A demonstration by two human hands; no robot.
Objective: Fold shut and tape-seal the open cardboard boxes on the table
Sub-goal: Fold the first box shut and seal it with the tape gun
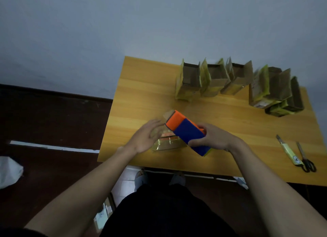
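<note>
Right hand [211, 139] grips an orange-and-blue rectangular cardboard box [186, 130], tilted over the near middle of the yellow wooden desk [141, 88]. Left hand [146, 136], fingers spread, touches its left end. Row of open brown-and-green cardboard boxes [235, 82] stands along far edge. Black-handled scissors [306, 159] and green-handled utility knife [287, 150] lie near right.

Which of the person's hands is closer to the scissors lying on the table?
The right. The right hand grips the orange and blue box near the table's middle, with the scissors off to its right by the table edge. The left hand is on the box's far side, farther away.
</note>
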